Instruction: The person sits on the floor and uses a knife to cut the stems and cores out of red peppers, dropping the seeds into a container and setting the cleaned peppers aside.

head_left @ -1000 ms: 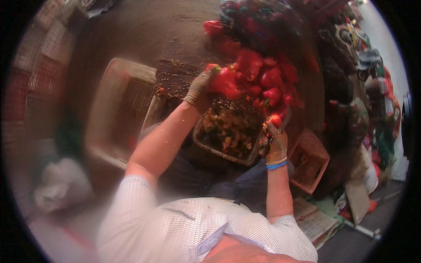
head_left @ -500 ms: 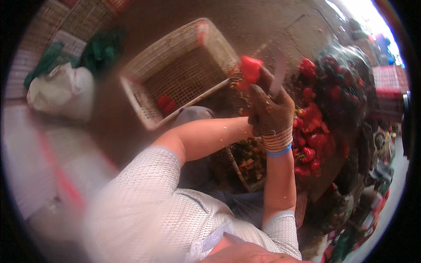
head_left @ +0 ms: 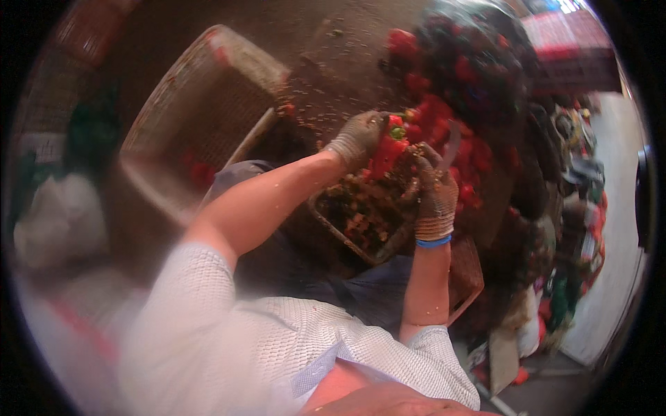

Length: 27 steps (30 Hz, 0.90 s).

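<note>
Lying left of the fingers of the left hand (head_left: 359, 135), pale crate (head_left: 253, 69): it held a few red pieces (head_left: 201, 171); half a second earlier the hands were beside its rim, and they had since left it.
Filled bag (head_left: 479, 59): it stood beyond the fingers of the right hand (head_left: 437, 191), red showing through.
Red heap (head_left: 479, 159): it lay just past both hands' fingertips.
Scrap tub (head_left: 343, 238): it sat below the fingers.
Left hand: gloved fingers were curled round a red pepper (head_left: 387, 156).
Right hand: fingers were bent narrow round a knife (head_left: 452, 142), its handle hidden.
Red pepper: it was between the hands, stem end showing; the work seemed turned to this one. Whether the right fingertips touched it, I could not tell.
Knife: its blade rose beyond the right fingers, apart from the pepper, so probably not cutting.
Seeds (head_left: 322, 104): they were strewn beyond the left fingers.
</note>
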Motion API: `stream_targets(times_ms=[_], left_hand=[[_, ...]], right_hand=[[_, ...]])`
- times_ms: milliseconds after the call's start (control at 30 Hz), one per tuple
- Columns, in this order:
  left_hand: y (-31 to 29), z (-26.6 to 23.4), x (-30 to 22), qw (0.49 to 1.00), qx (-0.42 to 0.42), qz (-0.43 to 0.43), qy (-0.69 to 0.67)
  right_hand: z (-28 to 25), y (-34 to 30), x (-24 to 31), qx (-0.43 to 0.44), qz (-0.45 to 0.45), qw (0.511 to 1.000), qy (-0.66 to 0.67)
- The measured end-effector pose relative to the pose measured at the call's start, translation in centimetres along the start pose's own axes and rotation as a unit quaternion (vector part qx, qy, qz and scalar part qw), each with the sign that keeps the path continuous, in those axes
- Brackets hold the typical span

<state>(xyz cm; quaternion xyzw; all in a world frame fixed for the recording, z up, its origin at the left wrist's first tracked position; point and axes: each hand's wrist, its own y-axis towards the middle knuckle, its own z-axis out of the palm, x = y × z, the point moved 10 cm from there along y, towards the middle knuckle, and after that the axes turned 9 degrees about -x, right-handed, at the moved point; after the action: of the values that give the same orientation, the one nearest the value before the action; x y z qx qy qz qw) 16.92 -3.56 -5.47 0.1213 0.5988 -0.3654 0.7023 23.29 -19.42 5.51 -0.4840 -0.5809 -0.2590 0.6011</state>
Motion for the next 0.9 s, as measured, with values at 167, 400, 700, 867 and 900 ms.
stream_targets(times_ms=[167,400,700,867,900], left_hand=[[-1.9,3.3,-3.7,0.983,0.004,0.142,0.117],[-5.7,8.0,-5.7,0.936,0.082,0.274,0.205],[-11.0,12.8,-6.2,0.866,0.116,0.401,0.273],[-8.4,12.7,-0.8,0.983,0.143,0.087,0.076],[-7.8,12.5,-0.4,0.986,0.129,0.094,0.055]], right_hand=[[-4.4,0.1,-2.3,-0.069,0.02,0.997,0.025],[-7.6,-1.3,-1.3,-0.122,-0.096,0.984,-0.083],[-10.0,-1.8,-5.4,-0.057,-0.054,0.98,-0.18],[-9.5,-1.9,-3.0,-0.039,-0.087,0.986,-0.14],[-9.4,-2.2,-2.8,-0.039,-0.095,0.987,-0.12]])
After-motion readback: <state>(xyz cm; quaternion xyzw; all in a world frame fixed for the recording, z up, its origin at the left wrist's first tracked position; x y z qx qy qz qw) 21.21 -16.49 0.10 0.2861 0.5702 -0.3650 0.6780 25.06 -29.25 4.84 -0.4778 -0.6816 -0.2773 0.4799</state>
